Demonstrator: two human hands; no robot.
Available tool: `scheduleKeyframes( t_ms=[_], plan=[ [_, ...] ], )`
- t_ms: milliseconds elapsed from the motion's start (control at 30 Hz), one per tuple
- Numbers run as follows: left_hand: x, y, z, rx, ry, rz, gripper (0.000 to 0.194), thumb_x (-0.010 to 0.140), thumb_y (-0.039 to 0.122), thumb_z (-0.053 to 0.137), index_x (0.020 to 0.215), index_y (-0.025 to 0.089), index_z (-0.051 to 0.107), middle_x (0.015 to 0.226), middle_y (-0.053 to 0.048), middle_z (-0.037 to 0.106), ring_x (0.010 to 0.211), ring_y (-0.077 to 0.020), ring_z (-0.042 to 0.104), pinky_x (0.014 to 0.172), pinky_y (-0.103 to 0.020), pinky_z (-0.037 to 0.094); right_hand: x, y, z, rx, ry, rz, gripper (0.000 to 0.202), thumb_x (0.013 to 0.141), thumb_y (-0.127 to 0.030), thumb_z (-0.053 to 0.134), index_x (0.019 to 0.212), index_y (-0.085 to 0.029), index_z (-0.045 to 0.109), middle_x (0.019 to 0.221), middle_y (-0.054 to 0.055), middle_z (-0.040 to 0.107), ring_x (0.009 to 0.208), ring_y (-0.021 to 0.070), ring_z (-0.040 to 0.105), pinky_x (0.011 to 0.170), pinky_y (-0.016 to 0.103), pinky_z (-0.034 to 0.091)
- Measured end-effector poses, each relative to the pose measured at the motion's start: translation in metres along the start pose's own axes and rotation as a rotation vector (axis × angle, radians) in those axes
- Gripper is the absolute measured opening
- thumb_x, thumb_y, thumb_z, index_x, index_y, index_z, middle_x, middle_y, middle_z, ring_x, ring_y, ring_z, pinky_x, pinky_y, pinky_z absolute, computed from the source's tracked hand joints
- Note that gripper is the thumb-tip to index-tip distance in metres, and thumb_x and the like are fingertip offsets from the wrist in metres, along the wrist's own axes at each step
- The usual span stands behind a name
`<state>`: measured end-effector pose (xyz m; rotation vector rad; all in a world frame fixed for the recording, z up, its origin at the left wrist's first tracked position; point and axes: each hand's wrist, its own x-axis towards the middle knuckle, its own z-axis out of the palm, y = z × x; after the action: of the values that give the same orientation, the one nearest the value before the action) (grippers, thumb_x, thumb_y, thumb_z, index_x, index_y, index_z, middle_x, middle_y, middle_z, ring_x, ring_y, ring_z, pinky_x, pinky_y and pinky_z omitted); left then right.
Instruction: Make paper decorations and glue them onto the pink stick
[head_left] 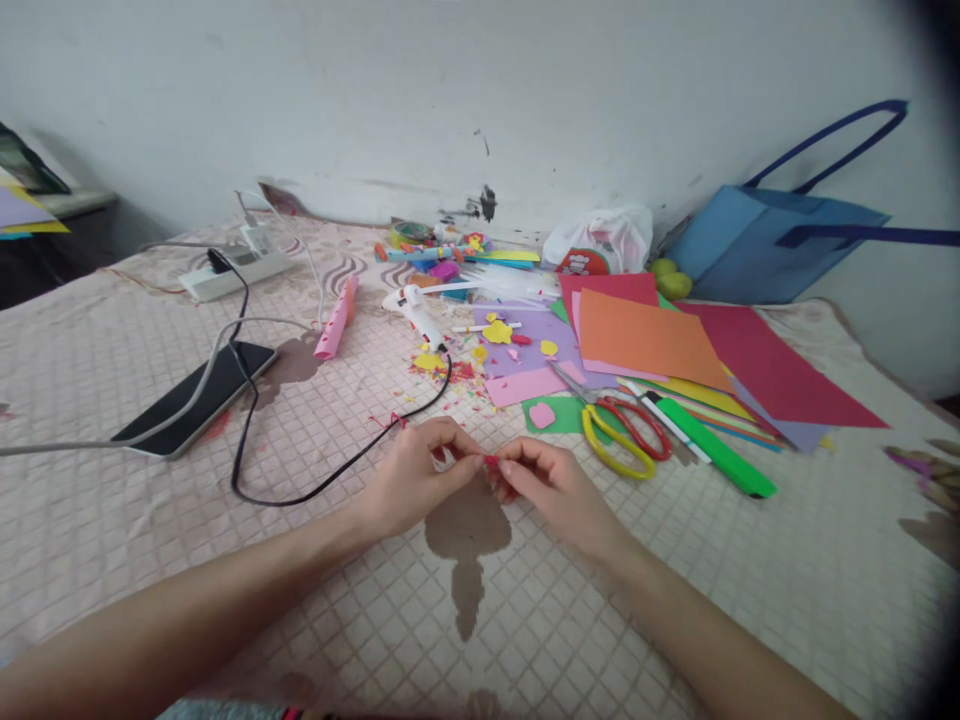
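Soft, muted indoor light, with the right-hand corners lost to black.
The wall (337, 110) is lit evenly and greyly; the light's source cannot be told. Deep shade is held under the side table (88, 203) at far left. The forearms (195, 605) are stretched toward the lower corners by wide-angle distortion. Fine detail is softened: the paper scraps (459, 371) are smeared together, and the small red piece (492, 461) is barely resolved.
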<state>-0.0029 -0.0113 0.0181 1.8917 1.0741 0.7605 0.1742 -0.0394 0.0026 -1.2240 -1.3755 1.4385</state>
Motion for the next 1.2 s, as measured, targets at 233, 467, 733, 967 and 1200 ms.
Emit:
scheduleKeyframes(
  t_ms=[233, 467, 733, 967, 1200],
  plan=[
    [0.0007, -0.002, -0.0001, -0.016, -0.043, -0.012, 0.014, 0.081, 0.023, 0.054, 0.076, 0.016, 0.065, 0.077, -0.001, 0.064, 0.072, -0.011, 0.055, 0.065, -0.022, 0.04, 0.0003, -0.0029, -0.0008, -0.051, 0.042, -0.031, 0.013, 0.08, -0.027, 0.055, 0.071, -0.017, 0.056, 0.062, -0.003, 0.054, 0.056, 0.0093, 0.052, 0.055, 0.023, 0.043],
    [0.0024, -0.0025, -0.0017, -0.029, -0.077, -0.064, 0.022, 0.082, 0.033, 0.053, 0.081, 0.016, 0.066, 0.078, -0.002, 0.065, 0.07, -0.0119, 0.056, 0.062, -0.022, 0.041, 0.0002, -0.0024, -0.0014, -0.08, 0.083, -0.042, 0.013, 0.081, -0.027, 0.053, 0.071, -0.017, 0.054, 0.06, -0.004, 0.053, 0.056, 0.0096, 0.051, 0.055, 0.023, 0.042],
    [0.0026, -0.0005, -0.0017, -0.03, -0.075, -0.108, 0.017, 0.078, 0.028, 0.056, 0.076, 0.015, 0.066, 0.075, -0.002, 0.065, 0.066, -0.0114, 0.054, 0.061, -0.022, 0.041, 0.0003, -0.0022, -0.0007, -0.092, 0.056, -0.048, 0.017, 0.081, -0.031, 0.053, 0.071, -0.018, 0.054, 0.061, -0.003, 0.053, 0.056, 0.0104, 0.051, 0.055, 0.024, 0.042],
    [0.0014, -0.0009, -0.0011, -0.019, -0.083, -0.123, 0.017, 0.077, 0.028, 0.056, 0.073, 0.015, 0.065, 0.073, -0.002, 0.065, 0.063, -0.011, 0.053, 0.059, -0.022, 0.039, 0.0016, 0.0019, -0.0004, -0.164, 0.053, -0.072, 0.014, 0.081, -0.026, 0.051, 0.07, -0.018, 0.051, 0.06, -0.003, 0.05, 0.055, 0.0098, 0.048, 0.053, 0.023, 0.039],
    [0.0035, -0.0054, -0.0029, -0.04, -0.063, -0.117, 0.02, 0.077, 0.031, 0.056, 0.074, 0.014, 0.065, 0.071, -0.002, 0.064, 0.063, -0.0114, 0.053, 0.058, -0.021, 0.039, 0.0006, 0.0014, 0.0011, -0.159, 0.08, -0.101, 0.021, 0.084, -0.035, 0.049, 0.073, -0.018, 0.053, 0.061, -0.003, 0.05, 0.056, 0.0107, 0.05, 0.055, 0.023, 0.04]
  ],
)
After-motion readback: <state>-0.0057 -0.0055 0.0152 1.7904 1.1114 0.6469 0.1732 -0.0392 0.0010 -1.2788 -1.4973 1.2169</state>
